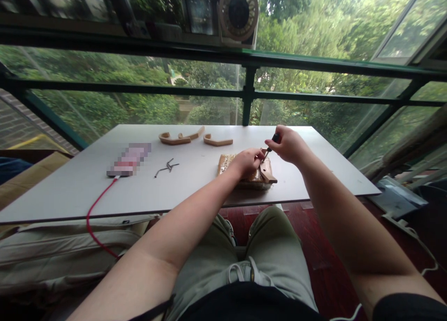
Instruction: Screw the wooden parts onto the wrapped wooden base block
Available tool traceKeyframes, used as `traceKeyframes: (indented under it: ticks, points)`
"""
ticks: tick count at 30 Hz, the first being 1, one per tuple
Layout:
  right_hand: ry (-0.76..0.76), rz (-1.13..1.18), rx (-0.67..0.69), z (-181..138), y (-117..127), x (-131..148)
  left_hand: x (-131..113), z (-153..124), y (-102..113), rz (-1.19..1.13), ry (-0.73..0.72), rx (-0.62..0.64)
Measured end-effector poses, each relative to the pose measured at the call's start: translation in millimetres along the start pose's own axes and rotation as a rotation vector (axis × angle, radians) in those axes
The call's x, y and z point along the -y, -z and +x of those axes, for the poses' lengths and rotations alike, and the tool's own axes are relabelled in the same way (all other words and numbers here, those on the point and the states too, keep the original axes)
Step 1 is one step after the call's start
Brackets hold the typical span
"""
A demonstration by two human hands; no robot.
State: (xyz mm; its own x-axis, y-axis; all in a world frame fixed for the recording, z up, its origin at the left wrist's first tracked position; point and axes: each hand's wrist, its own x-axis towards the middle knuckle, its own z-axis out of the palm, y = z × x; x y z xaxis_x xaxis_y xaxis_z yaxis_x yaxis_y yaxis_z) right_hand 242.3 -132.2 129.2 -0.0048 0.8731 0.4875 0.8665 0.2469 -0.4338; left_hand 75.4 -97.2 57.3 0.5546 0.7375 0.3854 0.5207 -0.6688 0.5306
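A flat wooden piece (226, 162) lies on the white table (174, 190), with a smaller wooden part (268, 173) resting on its right end. My left hand (247, 162) is closed and presses down on that wood, fingers curled near the small part. My right hand (288, 145) is closed around a small dark-handled screwdriver (271, 144), whose tip points down at the small wooden part. Both hands sit close together over the right end of the wood.
Two curved wooden pieces (176, 138) (217, 141) lie at the table's far side. Small metal hex keys and screws (166, 167) lie left of centre. A blurred-out flat device (129, 160) with a red cable (98, 204) sits at the left. Windows stand behind.
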Motion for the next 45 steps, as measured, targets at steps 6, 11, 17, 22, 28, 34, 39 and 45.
traceKeyframes:
  ticks: [6, 11, 17, 22, 28, 34, 39, 45]
  points:
    - [0.022, -0.062, -0.012, 2.6, -1.1, -1.6, 5.6, 0.4, -2.7, -0.002, -0.065, -0.020]
    - [0.041, -0.072, 0.052, 3.2, 0.6, -6.7, 7.0, 0.8, -3.4, -0.024, -0.060, -0.014]
    - [-0.015, -0.150, 0.163, 0.6, 9.3, -3.0, 5.7, 0.3, -2.3, 0.002, -0.071, -0.012]
    - [-0.101, -0.201, 0.350, -1.3, 22.7, 3.0, 1.4, -0.9, -0.8, 0.024, -0.051, -0.004]
    - [-0.182, -0.218, 0.474, 1.4, 27.8, 3.7, -5.2, -3.2, 3.0, 0.045, 0.012, 0.023]
    - [-0.251, -0.284, 0.557, 4.4, 34.2, 9.9, 1.2, -2.7, 0.3, 0.036, -0.051, -0.013]
    - [-0.303, -0.281, 0.616, 6.4, 37.2, 6.6, 0.6, -3.2, 0.4, 0.032, -0.033, -0.009]
    - [-0.332, -0.276, 0.652, 6.9, 37.5, -0.3, -1.7, -3.5, 1.5, 0.034, -0.013, 0.005]
